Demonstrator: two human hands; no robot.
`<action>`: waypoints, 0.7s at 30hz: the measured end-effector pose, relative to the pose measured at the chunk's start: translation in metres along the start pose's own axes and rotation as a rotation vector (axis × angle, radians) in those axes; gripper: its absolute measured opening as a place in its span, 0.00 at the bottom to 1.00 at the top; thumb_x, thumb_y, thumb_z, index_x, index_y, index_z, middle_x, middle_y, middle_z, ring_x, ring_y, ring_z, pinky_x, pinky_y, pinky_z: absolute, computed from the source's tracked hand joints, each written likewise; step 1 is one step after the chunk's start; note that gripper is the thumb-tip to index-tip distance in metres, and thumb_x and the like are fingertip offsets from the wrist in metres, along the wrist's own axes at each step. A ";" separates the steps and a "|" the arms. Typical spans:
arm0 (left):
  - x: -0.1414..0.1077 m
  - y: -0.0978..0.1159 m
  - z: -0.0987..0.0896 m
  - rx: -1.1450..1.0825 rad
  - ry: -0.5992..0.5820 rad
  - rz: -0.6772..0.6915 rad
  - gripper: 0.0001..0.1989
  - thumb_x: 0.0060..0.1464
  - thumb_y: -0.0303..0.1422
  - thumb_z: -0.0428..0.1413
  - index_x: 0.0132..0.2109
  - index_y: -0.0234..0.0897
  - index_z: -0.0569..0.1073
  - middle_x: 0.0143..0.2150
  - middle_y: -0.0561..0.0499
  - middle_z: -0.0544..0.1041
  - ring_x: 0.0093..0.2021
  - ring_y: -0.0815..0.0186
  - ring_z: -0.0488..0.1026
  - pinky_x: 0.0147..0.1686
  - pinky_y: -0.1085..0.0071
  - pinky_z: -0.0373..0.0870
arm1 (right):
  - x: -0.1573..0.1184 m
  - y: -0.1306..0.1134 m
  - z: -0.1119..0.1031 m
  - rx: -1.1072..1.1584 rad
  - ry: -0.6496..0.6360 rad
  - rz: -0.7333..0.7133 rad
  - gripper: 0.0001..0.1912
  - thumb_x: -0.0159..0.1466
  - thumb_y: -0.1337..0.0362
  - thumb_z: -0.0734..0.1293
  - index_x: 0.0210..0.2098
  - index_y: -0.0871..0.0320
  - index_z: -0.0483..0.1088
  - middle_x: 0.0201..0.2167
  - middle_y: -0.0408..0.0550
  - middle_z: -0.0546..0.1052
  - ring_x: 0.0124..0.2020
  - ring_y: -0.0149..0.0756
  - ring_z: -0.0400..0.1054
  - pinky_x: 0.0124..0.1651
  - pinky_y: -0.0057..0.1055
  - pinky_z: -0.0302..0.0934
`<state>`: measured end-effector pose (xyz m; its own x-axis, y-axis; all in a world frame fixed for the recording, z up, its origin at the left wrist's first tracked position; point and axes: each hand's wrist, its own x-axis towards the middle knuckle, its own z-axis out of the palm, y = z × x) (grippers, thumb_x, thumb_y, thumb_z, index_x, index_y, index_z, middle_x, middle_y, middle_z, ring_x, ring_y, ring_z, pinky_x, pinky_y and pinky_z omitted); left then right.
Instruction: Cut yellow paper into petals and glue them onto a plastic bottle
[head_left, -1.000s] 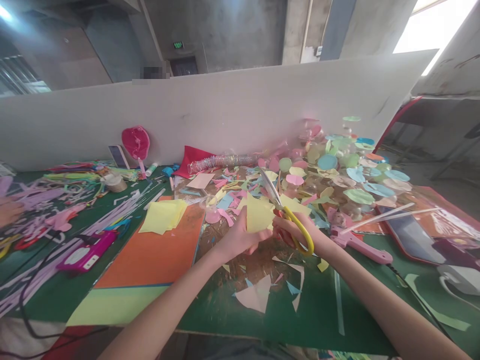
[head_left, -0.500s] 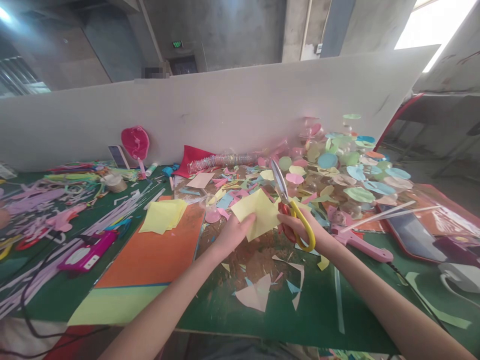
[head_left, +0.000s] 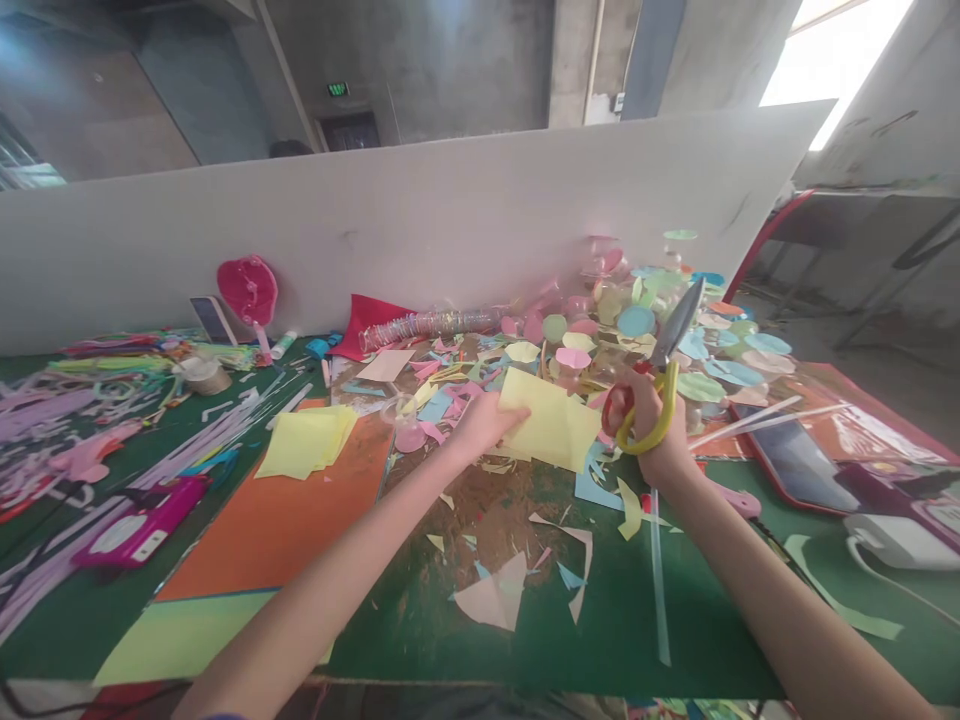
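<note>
My left hand (head_left: 484, 425) pinches the left edge of a creased yellow paper (head_left: 551, 420) over the middle of the table. To its right, my right hand (head_left: 660, 430) is closed round scissors (head_left: 664, 395) with red and yellow handles. The scissor blades point up and away, apart from the paper, and look closed together. Farther left, a stack of yellow paper squares (head_left: 307, 442) lies on an orange sheet (head_left: 300, 520). Pale pink paper scraps (head_left: 495, 592) lie nearer me on the green table.
Many coloured paper discs (head_left: 701, 387) crowd the back right. A pink glue gun (head_left: 739, 500), a phone (head_left: 795, 465) and a white charger (head_left: 896, 540) are at the right. Strips and a magenta device (head_left: 142, 525) are at the left. A white panel (head_left: 450, 220) stands behind.
My right hand has moved right with the scissors, away from the yellow paper. The paper, still in my left hand, is turned and lies flatter. The view has shifted slightly.
</note>
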<state>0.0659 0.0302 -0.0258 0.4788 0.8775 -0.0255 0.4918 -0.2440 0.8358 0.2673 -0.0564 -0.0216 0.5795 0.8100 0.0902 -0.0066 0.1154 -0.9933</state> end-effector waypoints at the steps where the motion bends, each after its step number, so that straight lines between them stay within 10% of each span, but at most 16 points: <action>1: 0.006 0.002 0.004 0.028 -0.004 0.006 0.16 0.53 0.42 0.59 0.40 0.32 0.77 0.32 0.46 0.80 0.30 0.61 0.76 0.24 0.72 0.68 | 0.001 0.000 -0.001 0.011 0.006 -0.008 0.17 0.61 0.56 0.62 0.18 0.51 0.58 0.10 0.40 0.63 0.13 0.33 0.59 0.16 0.31 0.57; 9: 0.023 0.009 0.042 0.245 0.034 0.116 0.16 0.45 0.34 0.63 0.43 0.35 0.75 0.47 0.40 0.76 0.57 0.42 0.65 0.55 0.54 0.62 | 0.001 -0.005 0.001 0.036 0.029 0.014 0.13 0.60 0.54 0.61 0.23 0.51 0.58 0.10 0.39 0.62 0.12 0.32 0.58 0.15 0.30 0.56; 21: 0.020 0.003 0.050 -0.066 -0.043 0.198 0.30 0.52 0.27 0.54 0.63 0.35 0.58 0.55 0.40 0.73 0.49 0.56 0.73 0.47 0.62 0.70 | 0.004 0.000 -0.002 -0.062 -0.010 -0.050 0.17 0.61 0.51 0.60 0.21 0.51 0.55 0.11 0.41 0.62 0.14 0.32 0.60 0.16 0.30 0.59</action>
<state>0.1127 0.0262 -0.0514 0.5931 0.7960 0.1208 0.3369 -0.3817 0.8607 0.2709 -0.0546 -0.0218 0.5700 0.8095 0.1407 0.0727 0.1209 -0.9900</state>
